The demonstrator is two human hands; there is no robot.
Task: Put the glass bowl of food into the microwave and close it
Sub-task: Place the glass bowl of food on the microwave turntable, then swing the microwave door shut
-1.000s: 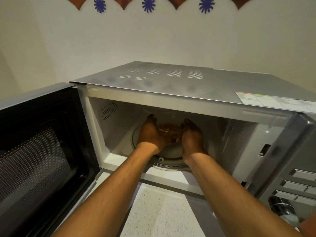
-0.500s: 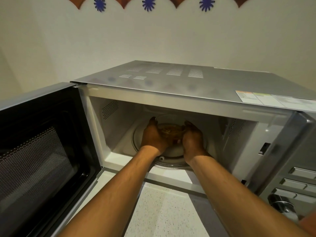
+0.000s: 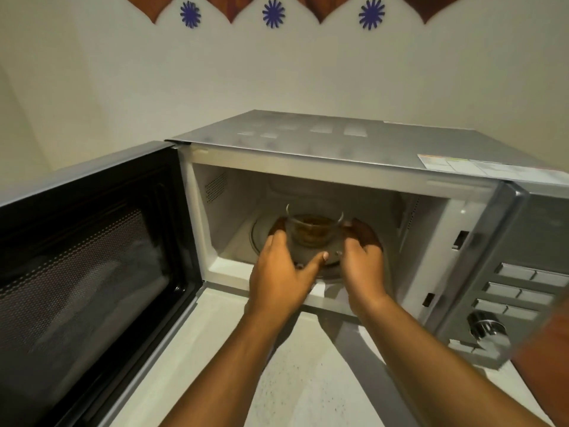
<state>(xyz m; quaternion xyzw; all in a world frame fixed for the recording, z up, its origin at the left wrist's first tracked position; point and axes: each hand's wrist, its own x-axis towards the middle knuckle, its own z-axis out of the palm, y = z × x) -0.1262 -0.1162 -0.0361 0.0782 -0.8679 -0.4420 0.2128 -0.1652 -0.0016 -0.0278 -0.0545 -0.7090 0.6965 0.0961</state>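
Note:
The glass bowl of food [image 3: 313, 232], clear with brown food inside, stands on the glass turntable [image 3: 261, 238] in the open microwave [image 3: 338, 167]. My left hand [image 3: 281, 274] is at the mouth of the cavity, just left of and in front of the bowl, fingers spread. On the bowl's right side, my right hand [image 3: 363, 260] is likewise spread. Neither hand wraps the bowl; whether fingertips still touch it I cannot tell. The microwave door [image 3: 92, 257] is swung wide open to the left.
The control panel [image 3: 523, 288] with buttons and a metal knob [image 3: 485, 326] is on the microwave's right side. A speckled white counter [image 3: 308, 380] lies under my forearms. A pale wall stands close behind the microwave.
Both hands have drawn back from deep inside the cavity to its mouth and let go of the bowl, which now stands uncovered on the turntable. The view has shifted left.

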